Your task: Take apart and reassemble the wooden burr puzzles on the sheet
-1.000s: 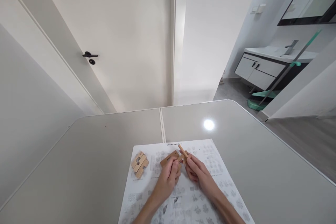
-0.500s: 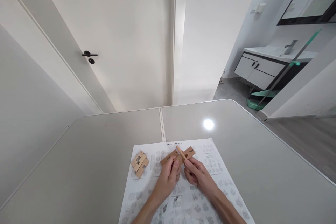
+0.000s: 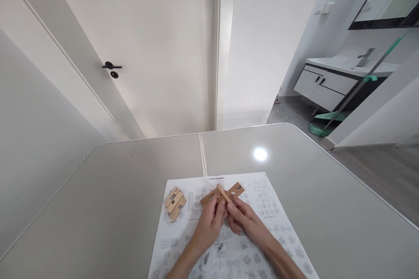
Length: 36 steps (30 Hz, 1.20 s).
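My left hand [image 3: 210,223] and my right hand [image 3: 244,220] meet over a printed instruction sheet [image 3: 262,209] on the grey table [image 3: 114,205]. Both are closed on a cluster of notched wooden puzzle pieces [image 3: 222,194] held just above the paper. One flat piece sticks out to the right with a dark mark on it, and a thin bar crosses the cluster at an angle. To the left, a small pile of further wooden pieces [image 3: 174,200] lies on the sheet's corner, apart from my hands.
A seam [image 3: 203,157] runs down the tabletop's middle. Behind the table stands a white door with a black handle [image 3: 111,67]. At the right, an open doorway shows a vanity cabinet [image 3: 327,89], a green mop [image 3: 360,85] and a dustpan.
The thin bar in my right hand has shifted left and tilted onto the cluster. The flat piece now sticks out to the right. The pile at left has not moved.
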Tool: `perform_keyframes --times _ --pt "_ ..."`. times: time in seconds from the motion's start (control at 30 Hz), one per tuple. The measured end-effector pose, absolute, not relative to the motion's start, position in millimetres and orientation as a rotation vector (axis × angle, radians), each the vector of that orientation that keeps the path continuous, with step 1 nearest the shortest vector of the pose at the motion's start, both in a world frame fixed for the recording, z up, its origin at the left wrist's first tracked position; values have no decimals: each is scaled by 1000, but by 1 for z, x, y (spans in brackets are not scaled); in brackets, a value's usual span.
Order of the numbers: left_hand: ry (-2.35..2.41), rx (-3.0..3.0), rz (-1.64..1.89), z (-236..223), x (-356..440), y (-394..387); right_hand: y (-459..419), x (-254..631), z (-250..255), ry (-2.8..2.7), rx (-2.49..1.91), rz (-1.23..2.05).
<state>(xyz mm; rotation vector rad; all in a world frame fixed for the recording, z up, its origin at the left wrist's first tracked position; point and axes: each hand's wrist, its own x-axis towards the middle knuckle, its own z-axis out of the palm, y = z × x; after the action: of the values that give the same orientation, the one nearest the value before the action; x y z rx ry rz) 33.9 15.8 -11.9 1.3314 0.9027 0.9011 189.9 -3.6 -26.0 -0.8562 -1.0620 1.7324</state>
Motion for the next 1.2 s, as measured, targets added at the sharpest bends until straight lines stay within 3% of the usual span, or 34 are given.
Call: perform_keyframes --times 0.77,1.2 --pt "906 1185 951 -15 36 15 -5 186 -27 -847 -743 1799" --pt "929 1144 1009 -12 31 17 -4 189 -21 -1055 -860 1669"
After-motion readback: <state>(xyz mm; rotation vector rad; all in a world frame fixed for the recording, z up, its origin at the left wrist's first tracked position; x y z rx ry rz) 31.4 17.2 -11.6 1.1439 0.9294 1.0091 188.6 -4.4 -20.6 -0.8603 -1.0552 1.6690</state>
